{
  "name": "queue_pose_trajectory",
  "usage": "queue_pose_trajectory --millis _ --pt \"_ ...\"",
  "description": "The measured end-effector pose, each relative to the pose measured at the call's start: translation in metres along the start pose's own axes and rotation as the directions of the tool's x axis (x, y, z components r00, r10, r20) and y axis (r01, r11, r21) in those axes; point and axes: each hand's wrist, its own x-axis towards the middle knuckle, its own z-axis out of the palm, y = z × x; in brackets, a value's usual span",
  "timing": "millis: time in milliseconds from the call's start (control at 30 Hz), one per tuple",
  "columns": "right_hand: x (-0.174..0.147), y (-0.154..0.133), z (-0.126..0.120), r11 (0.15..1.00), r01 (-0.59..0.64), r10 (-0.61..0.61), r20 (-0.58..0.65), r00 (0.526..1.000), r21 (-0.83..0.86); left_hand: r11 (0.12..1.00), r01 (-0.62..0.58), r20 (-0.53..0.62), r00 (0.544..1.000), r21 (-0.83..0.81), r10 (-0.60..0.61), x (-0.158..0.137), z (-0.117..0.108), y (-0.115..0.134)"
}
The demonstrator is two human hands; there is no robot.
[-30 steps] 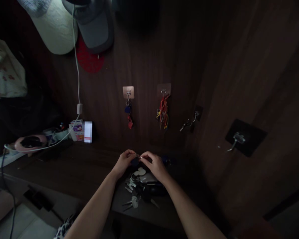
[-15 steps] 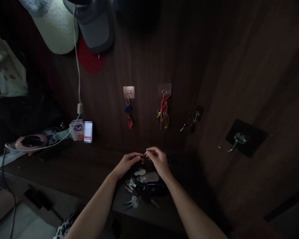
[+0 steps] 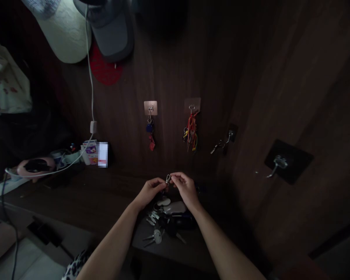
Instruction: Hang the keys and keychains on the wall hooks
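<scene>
Between my two hands is a small silver metal clasp (image 3: 168, 179), its loop pointing up. My left hand (image 3: 151, 191) pinches the clasp's lower end between thumb and fingers. At the clasp's upper right side, my right hand (image 3: 185, 187) has its thumb and fingertips pressed together against it. What hangs below the clasp is dark and partly hidden by my left fingers. On the shelf just below my hands lies a heap of keys (image 3: 156, 236) with a white oval tag (image 3: 164, 202) and a pale grey fob (image 3: 175, 208).
Wall hooks hold a blue and red keychain (image 3: 149, 128), a bunch of keys on red cords (image 3: 191, 130) and another key (image 3: 216, 147). A bare hook (image 3: 280, 162) is at right. Left stand a lit phone (image 3: 103, 154), small boxes (image 3: 91, 151) and a white cable (image 3: 92, 105).
The clasp has come up into clearer view between my fingertips, its loop now upright. Both hands stay in nearly the same place, and the keys below have not moved.
</scene>
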Motion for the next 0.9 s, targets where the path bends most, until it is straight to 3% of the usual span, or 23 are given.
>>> queue_pose_trajectory --millis 233,400,467,567,667,767,900 --pt "-0.002 0.003 0.000 0.989 0.024 -0.009 0.100 0.995 -0.148 0.998 -0.006 -0.070 0.998 -0.061 0.001 0.001 -0.002 0.003" --pt "-0.003 0.003 -0.004 0.932 0.082 -0.044 0.114 0.992 -0.353 0.995 -0.006 -0.239 0.971 -0.095 -0.017 0.002 -0.007 0.000" --pt "-0.003 0.006 -0.007 0.868 0.098 -0.055 0.102 0.993 -0.487 0.998 -0.033 -0.328 0.945 -0.056 0.012 0.004 -0.011 -0.002" --pt "-0.003 0.013 -0.011 0.682 0.109 -0.053 0.100 0.994 -0.723 0.997 -0.067 -0.448 0.891 0.035 0.076 0.009 -0.017 -0.006" --pt "-0.003 0.018 -0.012 0.545 0.088 0.010 0.112 0.994 -0.834 0.992 -0.104 -0.524 0.843 0.069 0.125 0.016 -0.024 -0.005" --pt "-0.003 0.019 -0.012 0.509 0.073 0.054 0.116 0.992 -0.857 0.989 -0.142 -0.549 0.824 0.048 0.145 0.028 -0.031 0.008" --pt "-0.003 0.018 -0.011 0.511 0.072 0.048 0.113 0.992 -0.856 0.973 -0.225 -0.589 0.781 0.047 0.209 0.055 -0.041 0.045"
